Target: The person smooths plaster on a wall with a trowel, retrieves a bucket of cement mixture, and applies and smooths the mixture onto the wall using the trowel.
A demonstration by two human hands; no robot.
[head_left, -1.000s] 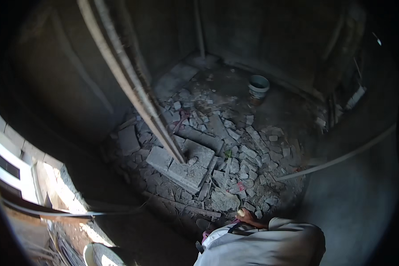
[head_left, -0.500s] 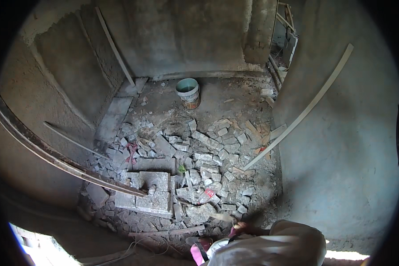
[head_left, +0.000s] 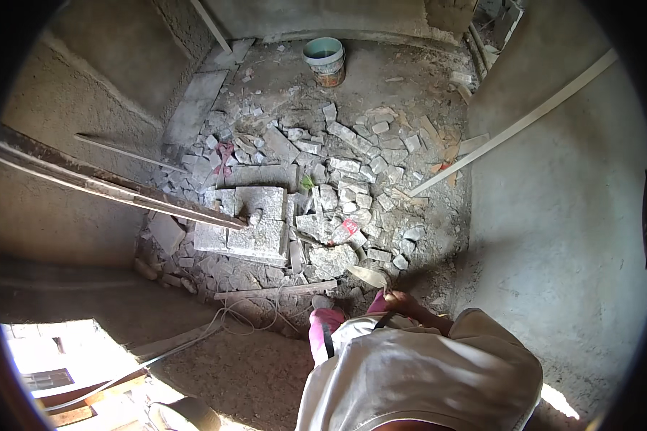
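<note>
My right hand (head_left: 406, 303) reaches out past my white shirt (head_left: 424, 373) at the lower middle. It is closed around the handle of a small trowel (head_left: 367, 276), whose pale blade points left over the near edge of the rubble. My left hand is hidden. A pink sandal (head_left: 322, 325) shows just left of the hand. Broken grey stones and brick pieces (head_left: 352, 172) cover the floor ahead. Two flat grey slabs (head_left: 246, 224) lie at the rubble's left side.
A teal-rimmed bucket (head_left: 326, 60) stands by the far wall. A dark plank (head_left: 115, 188) slants in from the left wall onto the slabs. A pale batten (head_left: 517, 122) leans on the right wall. A cable (head_left: 216, 325) runs across the near floor. A sunlit opening (head_left: 43, 352) is at lower left.
The view has swung, so the rubble and bucket now sit near the centre and the plank lies lower on the left. My right hand stays by my shirt.
</note>
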